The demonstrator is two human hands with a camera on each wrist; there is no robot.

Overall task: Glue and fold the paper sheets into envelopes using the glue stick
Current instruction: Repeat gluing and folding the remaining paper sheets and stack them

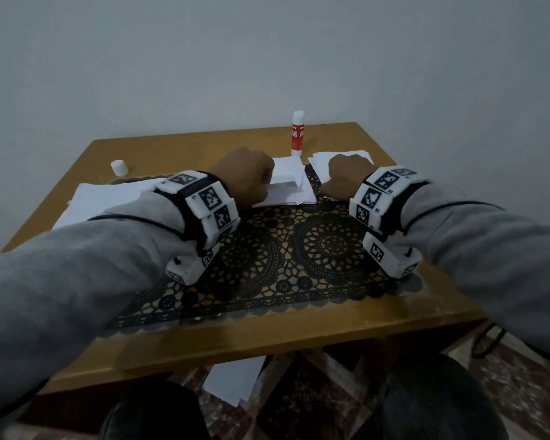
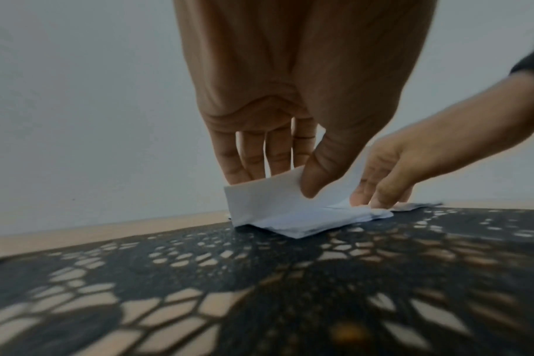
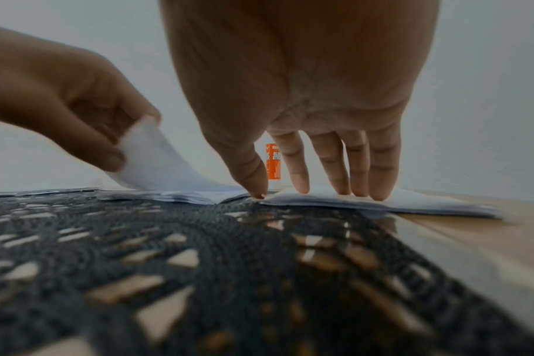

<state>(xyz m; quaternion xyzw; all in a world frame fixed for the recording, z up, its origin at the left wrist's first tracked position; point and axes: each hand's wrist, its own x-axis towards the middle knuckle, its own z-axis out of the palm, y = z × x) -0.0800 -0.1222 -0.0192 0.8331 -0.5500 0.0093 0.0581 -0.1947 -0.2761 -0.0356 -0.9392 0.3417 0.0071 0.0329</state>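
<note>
left hand (image 2: 290, 115): thumb and fingers pinch raised paper flap (image 2: 265, 200), palm down
right hand (image 3: 305, 101): fingers straight, tips pressing paper stack (image 3: 412, 204) onto surface (image 1: 267, 338)

- Dim, flat, cool light in all three views; the wall reads grey-blue and shadows are faint.
- Head view: sharp near the hands, wide-angle bending and smear toward the edges, where the sleeves (image 1: 77, 265) stretch.
- Wrist views: the lace mat (image 2: 259, 289) below each hand is soft and streaked.
- A pale halo rims the right hand (image 3: 305, 96) and left hand (image 2: 290, 84) against the wall.
- Slight sheen on the tabletop (image 3: 473, 231) right of the right hand.
</note>
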